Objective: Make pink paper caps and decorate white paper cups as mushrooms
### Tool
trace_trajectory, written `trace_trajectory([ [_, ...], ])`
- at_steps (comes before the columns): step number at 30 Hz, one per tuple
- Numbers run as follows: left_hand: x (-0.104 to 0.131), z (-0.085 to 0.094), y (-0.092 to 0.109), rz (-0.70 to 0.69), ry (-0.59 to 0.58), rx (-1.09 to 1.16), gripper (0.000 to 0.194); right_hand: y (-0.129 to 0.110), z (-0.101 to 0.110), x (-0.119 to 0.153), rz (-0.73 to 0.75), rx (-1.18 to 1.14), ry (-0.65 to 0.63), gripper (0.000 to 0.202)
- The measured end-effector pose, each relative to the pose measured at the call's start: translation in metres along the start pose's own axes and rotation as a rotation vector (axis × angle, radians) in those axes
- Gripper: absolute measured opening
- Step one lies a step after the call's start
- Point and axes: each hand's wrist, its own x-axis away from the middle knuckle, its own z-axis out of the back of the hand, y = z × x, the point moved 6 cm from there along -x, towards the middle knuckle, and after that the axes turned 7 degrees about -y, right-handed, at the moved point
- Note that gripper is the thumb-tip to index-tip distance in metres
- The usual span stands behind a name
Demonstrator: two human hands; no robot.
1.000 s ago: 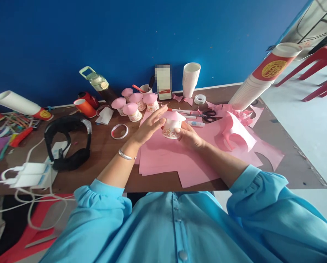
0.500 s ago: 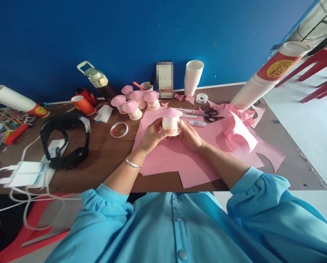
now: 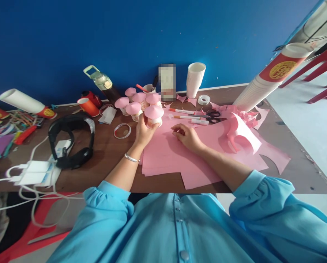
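My left hand [image 3: 143, 134] is closed round a paper cup [image 3: 154, 114] topped with a pink paper cone. The cup is upright, and its lower part is partly covered by my fingers. Just behind and left of it stand several similar cups with pink cone tops [image 3: 134, 108]. My right hand [image 3: 190, 138] holds nothing; its fingers are loosely bent and apart above the pink paper sheets [image 3: 167, 160]. Beyond that hand lie a white glue tube [image 3: 199, 122], markers [image 3: 184, 111] and black-handled scissors [image 3: 213, 114].
A tape ring [image 3: 122, 130] lies left of my left hand. Further left are a black headset-like band [image 3: 56, 138] and a power strip with cables [image 3: 47, 171]. Stacked paper cups [image 3: 195, 80] and a long leaning cup stack [image 3: 267, 82] stand right. Pink scraps [image 3: 243, 117] lie nearby.
The cone-topped cup has moved left towards the similar cups in my left hand. My right hand has let go of it and now hovers apart, over the pink paper.
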Motion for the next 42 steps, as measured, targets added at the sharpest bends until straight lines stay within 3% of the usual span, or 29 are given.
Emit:
trace_trajectory([
  [4,-0.005,0.007,-0.013,0.027,0.055,-0.244,0.064,-0.006,-0.006,0.003,0.06,0.191,-0.056,0.028],
  [10,-0.009,0.008,-0.019,-0.011,0.109,-0.469,0.058,-0.009,-0.01,0.004,0.085,0.321,-0.1,0.025],
  [17,-0.01,0.014,-0.022,-0.054,0.149,-0.503,0.052,-0.009,-0.012,0.004,0.09,0.379,-0.122,0.02],
  [22,-0.007,0.023,-0.022,0.029,0.194,-0.581,0.04,-0.01,-0.012,0.004,0.098,0.375,-0.12,0.018],
  [26,-0.004,0.023,-0.018,0.061,0.14,-0.605,0.033,-0.012,-0.012,0.005,0.1,0.374,-0.13,0.018],
  [32,-0.002,0.013,-0.011,0.06,-0.001,-0.634,0.004,-0.012,-0.012,0.005,0.1,0.39,-0.147,0.021],
  [42,0.0,0.014,-0.007,0.065,-0.014,-0.654,0.006,-0.011,-0.012,0.006,0.1,0.382,-0.145,0.018],
])
